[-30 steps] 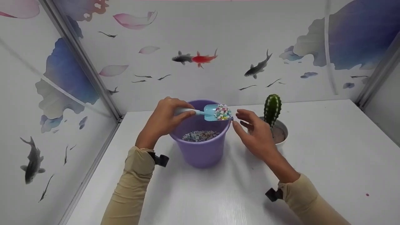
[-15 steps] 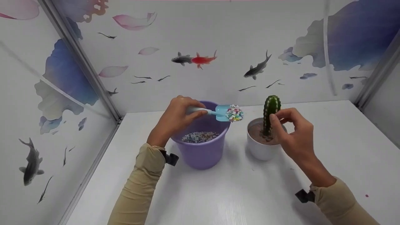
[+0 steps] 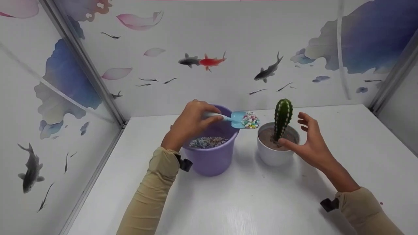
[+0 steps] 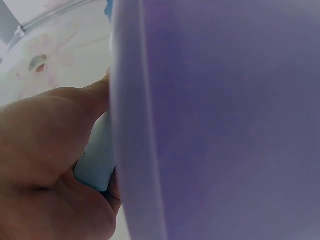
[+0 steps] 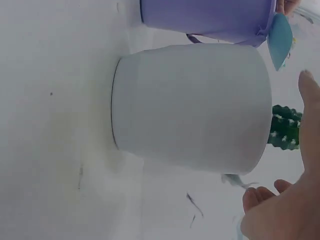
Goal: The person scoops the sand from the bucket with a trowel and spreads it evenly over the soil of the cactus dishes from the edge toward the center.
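Note:
My left hand (image 3: 193,121) grips the handle of a small light-blue shovel (image 3: 235,117), its blade heaped with multicoloured pebbles (image 3: 250,120). The blade extends past the right rim of a purple bucket (image 3: 212,163), towards a white pot (image 3: 272,156). A green cactus (image 3: 282,114) stands in brown soil in that pot. On the pot's right side, my right hand (image 3: 313,143) has its thumb and fingers spread, thumb over the near rim; contact cannot be made out. In the left wrist view the bucket hides most of the shovel, leaving part of its handle (image 4: 97,155) visible.
More pebbles (image 3: 207,142) lie at the bottom of the bucket. Both containers stand on a white table (image 3: 228,209). Printed panels with fish (image 3: 212,61) rise behind and to the left. A tiny dark red speck (image 3: 381,203) lies at the right.
The left hand has carried the loaded shovel rightward, beyond the bucket's rim. My right hand has moved right past the cactus; its fingers came together near the cactus, then spread apart.

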A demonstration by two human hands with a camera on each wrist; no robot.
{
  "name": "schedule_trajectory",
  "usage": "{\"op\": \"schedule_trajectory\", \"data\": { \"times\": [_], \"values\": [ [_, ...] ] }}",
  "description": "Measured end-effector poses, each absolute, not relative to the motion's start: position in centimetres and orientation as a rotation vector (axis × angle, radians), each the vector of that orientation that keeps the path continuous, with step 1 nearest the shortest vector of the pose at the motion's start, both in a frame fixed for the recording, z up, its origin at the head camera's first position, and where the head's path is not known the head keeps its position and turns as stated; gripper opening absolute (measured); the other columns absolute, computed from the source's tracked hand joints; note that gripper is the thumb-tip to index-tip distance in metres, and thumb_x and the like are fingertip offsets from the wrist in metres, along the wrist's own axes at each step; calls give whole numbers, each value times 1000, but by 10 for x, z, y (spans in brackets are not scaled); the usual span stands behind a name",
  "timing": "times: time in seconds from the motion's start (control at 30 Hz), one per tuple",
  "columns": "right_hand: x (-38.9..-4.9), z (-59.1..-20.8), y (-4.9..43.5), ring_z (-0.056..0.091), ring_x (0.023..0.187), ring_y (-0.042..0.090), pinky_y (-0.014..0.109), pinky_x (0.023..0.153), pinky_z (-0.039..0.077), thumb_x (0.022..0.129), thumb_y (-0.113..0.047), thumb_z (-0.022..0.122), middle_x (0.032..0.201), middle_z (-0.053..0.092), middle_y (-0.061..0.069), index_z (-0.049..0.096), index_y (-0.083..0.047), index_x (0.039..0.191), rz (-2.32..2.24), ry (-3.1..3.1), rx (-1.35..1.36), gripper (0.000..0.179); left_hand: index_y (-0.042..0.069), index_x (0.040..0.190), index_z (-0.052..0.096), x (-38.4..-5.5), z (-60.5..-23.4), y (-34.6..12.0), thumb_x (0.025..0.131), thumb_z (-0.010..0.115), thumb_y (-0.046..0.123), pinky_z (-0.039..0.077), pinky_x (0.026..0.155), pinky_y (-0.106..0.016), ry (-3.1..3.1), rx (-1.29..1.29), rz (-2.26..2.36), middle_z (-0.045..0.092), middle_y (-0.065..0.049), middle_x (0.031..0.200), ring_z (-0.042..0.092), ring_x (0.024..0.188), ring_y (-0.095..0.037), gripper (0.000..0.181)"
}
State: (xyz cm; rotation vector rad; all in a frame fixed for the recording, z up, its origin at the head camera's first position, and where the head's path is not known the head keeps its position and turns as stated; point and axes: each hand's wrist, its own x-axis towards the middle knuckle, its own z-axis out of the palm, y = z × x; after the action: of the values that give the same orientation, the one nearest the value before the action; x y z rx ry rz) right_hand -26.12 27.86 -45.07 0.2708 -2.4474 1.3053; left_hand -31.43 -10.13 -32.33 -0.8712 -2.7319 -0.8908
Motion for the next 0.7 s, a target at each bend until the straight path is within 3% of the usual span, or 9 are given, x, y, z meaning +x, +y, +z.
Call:
{"op": "schedule_trajectory", "data": {
  "times": [0.17, 0.5, 0.7],
  "values": [
    [-267, -462, 285, 24, 163, 46, 75, 124, 25, 88, -33, 92, 178, 21, 20, 8, -13, 175, 1428, -2582, 361, 123, 22, 116, 86, -316, -326, -93, 100, 79, 34, 50, 108, -41, -2768, -846, -876, 81, 6, 117, 62, 117, -18, 21],
    [-268, -472, 288, 26, 163, 43, 81, 121, 26, 83, -40, 96, 178, 25, 17, 9, -19, 175, 1484, -2692, 293, 128, 20, 116, 86, -320, -328, -76, 100, 79, 34, 48, 101, -40, -2744, -888, -839, 81, 2, 113, 60, 110, -20, 23],
    [-269, -473, 284, 27, 163, 41, 79, 122, 26, 84, -39, 95, 176, 28, 15, 12, -20, 174, 1503, -2669, 320, 124, 20, 116, 86, -322, -326, -72, 100, 79, 34, 47, 100, -46, -2708, -965, -711, 79, -3, 110, 62, 109, -26, 22]
  ]
}}
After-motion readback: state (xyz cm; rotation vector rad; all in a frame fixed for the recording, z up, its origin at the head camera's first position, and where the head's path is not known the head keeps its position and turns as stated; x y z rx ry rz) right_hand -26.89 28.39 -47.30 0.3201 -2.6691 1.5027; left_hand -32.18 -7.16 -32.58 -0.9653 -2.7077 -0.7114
